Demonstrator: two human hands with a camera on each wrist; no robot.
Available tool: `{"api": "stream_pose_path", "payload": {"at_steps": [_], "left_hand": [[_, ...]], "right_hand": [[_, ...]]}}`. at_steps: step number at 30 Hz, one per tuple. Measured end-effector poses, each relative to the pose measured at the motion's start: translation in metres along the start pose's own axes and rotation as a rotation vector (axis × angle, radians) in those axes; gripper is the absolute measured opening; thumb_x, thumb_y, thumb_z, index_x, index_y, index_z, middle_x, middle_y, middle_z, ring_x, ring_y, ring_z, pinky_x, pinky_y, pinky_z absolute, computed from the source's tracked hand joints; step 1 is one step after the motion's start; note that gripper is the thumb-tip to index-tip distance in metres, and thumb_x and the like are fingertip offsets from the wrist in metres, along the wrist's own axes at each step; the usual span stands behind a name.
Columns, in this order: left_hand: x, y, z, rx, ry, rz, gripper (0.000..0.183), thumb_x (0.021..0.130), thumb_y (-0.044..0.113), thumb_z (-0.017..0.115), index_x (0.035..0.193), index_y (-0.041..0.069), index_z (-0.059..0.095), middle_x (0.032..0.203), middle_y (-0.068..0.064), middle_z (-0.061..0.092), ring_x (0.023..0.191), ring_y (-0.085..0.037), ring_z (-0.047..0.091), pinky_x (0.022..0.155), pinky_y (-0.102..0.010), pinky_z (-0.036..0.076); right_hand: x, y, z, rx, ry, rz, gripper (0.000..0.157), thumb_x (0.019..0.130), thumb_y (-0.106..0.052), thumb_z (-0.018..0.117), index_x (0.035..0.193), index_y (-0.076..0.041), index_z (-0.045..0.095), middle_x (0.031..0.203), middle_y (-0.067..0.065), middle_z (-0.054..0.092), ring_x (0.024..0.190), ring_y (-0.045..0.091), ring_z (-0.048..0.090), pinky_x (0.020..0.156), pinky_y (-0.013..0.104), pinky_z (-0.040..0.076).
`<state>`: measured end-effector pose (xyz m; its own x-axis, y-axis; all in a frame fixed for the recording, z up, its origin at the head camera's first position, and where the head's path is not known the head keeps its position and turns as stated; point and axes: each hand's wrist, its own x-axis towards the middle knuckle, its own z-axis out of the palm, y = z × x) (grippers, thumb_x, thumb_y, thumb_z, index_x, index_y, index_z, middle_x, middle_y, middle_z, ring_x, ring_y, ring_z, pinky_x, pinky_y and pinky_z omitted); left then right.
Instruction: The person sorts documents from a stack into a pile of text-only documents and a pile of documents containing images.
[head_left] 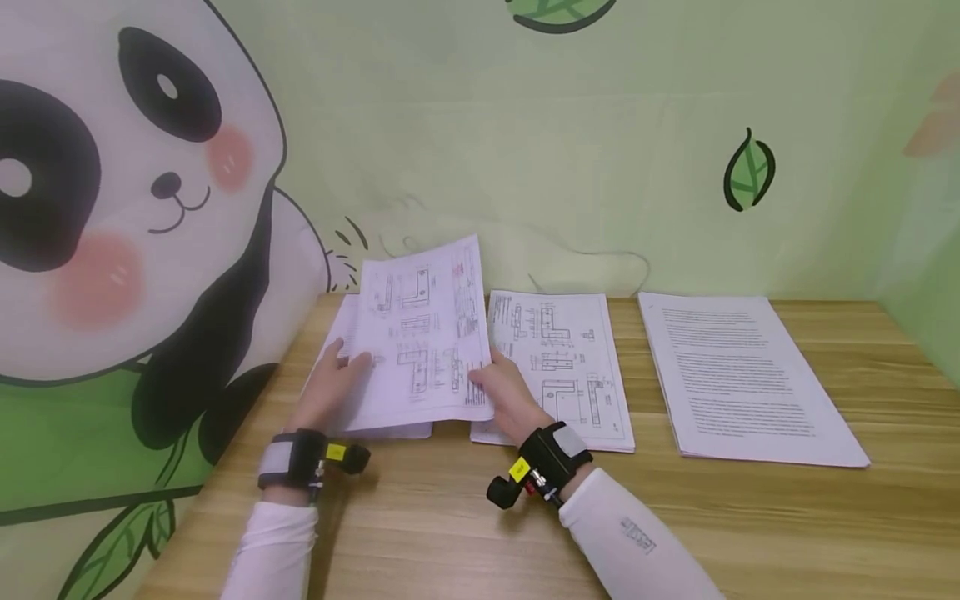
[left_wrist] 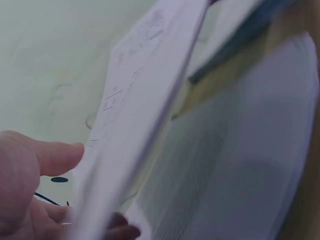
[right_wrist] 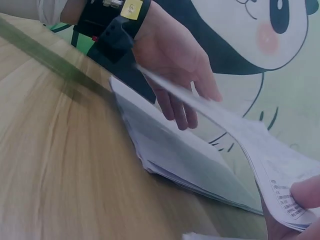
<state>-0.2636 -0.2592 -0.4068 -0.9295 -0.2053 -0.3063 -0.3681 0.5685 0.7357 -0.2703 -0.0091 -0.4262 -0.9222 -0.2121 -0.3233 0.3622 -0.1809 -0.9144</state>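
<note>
A thin stack of drawing sheets [head_left: 420, 333] is tilted up off the table, with line drawings on its face. My right hand [head_left: 510, 392] grips its lower right edge, the thumb [right_wrist: 307, 192] on the printed side. On the left, my left hand [head_left: 330, 383] is at the stack's edge. Its thumb [left_wrist: 60, 157] is in front and its fingers [right_wrist: 175, 107] are nearly straight behind; whether they touch the paper is hard to tell. Below the raised sheets lies another paper stack [right_wrist: 175, 145], printed with text in the left wrist view and mostly covered in the head view.
A second pile of drawings [head_left: 577, 367] lies on the wooden table [head_left: 420, 517], partly behind my right hand. Farther right is a pile of text pages [head_left: 735, 375]. A panda-printed backdrop [head_left: 480, 150] rises behind the table's far edge.
</note>
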Motion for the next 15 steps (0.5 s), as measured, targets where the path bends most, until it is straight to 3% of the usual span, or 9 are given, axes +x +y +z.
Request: {"api": "stream_pose_path", "payload": {"at_steps": [2,5,8,11,15], "left_hand": [[-0.001,0.003,0.001,-0.087,-0.020,0.019,0.086,0.085,0.065,0.041,0.151,0.025,0.002,0.152,-0.019,0.029,0.136,-0.039,0.030,0.108,-0.058,0.028],[-0.003,0.008,0.004,-0.232,-0.063,0.071,0.075,0.087,0.059,0.045,0.149,0.027,0.019,0.135,-0.015,0.049,0.116,-0.033,0.051,0.091,-0.044,0.045],[-0.007,0.017,0.012,-0.352,-0.095,0.147,0.058,0.092,0.046,0.048,0.144,0.025,0.033,0.120,-0.011,0.059,0.098,-0.025,0.060,0.078,-0.031,0.049],[-0.014,0.030,0.021,-0.393,-0.115,0.253,0.051,0.095,0.032,0.048,0.143,0.023,0.035,0.122,-0.009,0.059,0.099,-0.022,0.060,0.082,-0.032,0.049],[-0.028,0.049,0.036,-0.392,-0.190,0.376,0.052,0.096,0.017,0.045,0.144,0.027,0.030,0.133,-0.006,0.053,0.112,-0.024,0.056,0.098,-0.044,0.044]], "right_hand": [[-0.003,-0.003,-0.006,0.018,-0.013,-0.007,0.053,0.090,-0.003,0.047,0.139,-0.020,0.041,0.127,0.003,0.058,0.116,0.020,0.055,0.098,0.039,0.044],[-0.009,-0.008,-0.014,-0.011,-0.024,-0.042,0.048,0.092,-0.007,0.047,0.138,-0.021,0.043,0.124,0.003,0.060,0.113,0.019,0.057,0.092,0.035,0.047],[-0.016,-0.016,-0.026,-0.065,-0.020,-0.081,0.044,0.093,-0.013,0.048,0.136,-0.022,0.045,0.121,0.005,0.062,0.108,0.018,0.060,0.082,0.030,0.050],[-0.023,-0.024,-0.043,-0.141,0.002,-0.113,0.040,0.094,-0.018,0.048,0.135,-0.021,0.046,0.117,0.008,0.064,0.101,0.018,0.063,0.076,0.027,0.051],[-0.030,-0.035,-0.070,-0.230,0.051,-0.133,0.043,0.095,-0.020,0.048,0.138,-0.019,0.041,0.114,0.009,0.063,0.096,0.017,0.063,0.074,0.026,0.051]]}}
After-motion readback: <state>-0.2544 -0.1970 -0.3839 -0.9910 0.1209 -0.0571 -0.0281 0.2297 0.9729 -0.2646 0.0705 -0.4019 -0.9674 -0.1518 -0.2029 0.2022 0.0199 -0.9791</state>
